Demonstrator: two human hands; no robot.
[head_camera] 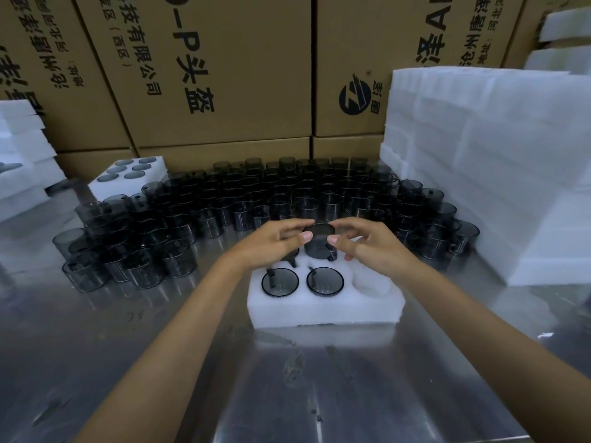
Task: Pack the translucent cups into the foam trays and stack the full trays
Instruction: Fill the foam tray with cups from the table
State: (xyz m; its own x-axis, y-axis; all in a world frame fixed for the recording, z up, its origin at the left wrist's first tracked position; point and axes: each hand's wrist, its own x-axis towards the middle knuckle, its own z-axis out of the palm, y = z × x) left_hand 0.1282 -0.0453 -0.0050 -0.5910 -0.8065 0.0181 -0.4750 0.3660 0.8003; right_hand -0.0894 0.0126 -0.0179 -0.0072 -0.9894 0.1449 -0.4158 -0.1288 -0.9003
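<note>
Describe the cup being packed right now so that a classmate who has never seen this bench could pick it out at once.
Find the white foam tray lying nearest the person on the steel table. Both hands, left hand and right hand, hold one dark translucent cup above its back row. Unlike the two cups sunk in the front holes, it stands high and is pinched at the rim.

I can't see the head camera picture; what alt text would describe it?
Two hands, left and right, hold a dark translucent cup over a white foam tray on a metal table. Two near pockets already hold cups; one at the near right is empty. Many loose cups stand behind, with foam stacks and cardboard boxes.
</note>
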